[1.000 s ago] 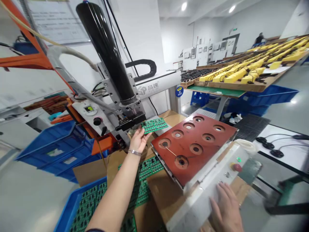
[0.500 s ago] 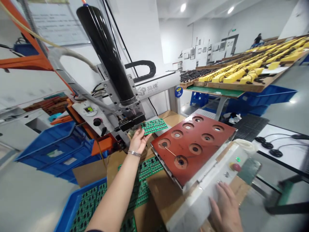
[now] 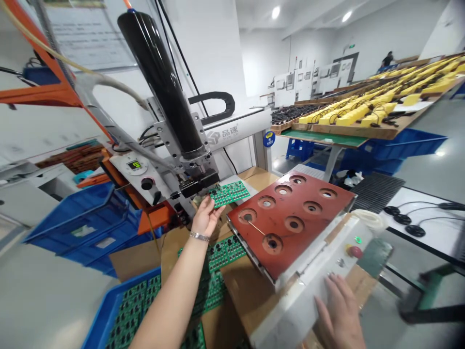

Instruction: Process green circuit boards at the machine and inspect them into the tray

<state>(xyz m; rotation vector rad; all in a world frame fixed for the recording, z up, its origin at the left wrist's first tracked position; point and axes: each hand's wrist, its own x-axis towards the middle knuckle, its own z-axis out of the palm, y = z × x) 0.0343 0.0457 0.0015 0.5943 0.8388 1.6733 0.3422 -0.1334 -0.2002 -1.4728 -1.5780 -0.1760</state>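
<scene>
My left hand (image 3: 206, 216), with a metal bracelet at the wrist, holds a green circuit board panel (image 3: 228, 193) by its near edge. The panel lies just under the black press head (image 3: 199, 184) of a benchtop machine. My right hand (image 3: 339, 312) rests flat on the white control housing (image 3: 308, 276) at the front of a red-brown plate (image 3: 286, 218) with several round holes. Another green board panel (image 3: 225, 253) lies on the brown cardboard (image 3: 240, 291) below my left wrist.
A blue crate (image 3: 123, 310) of green boards sits at lower left, with blue crates (image 3: 83, 223) behind it. A tall black cylinder (image 3: 160, 82) rises from the machine. Racks of yellow parts (image 3: 363, 114) stand at the right, and a person (image 3: 387, 59) stands far off.
My left hand has moved slightly down and left, and the green panel has shifted left under the press head. My right hand stays on the housing.
</scene>
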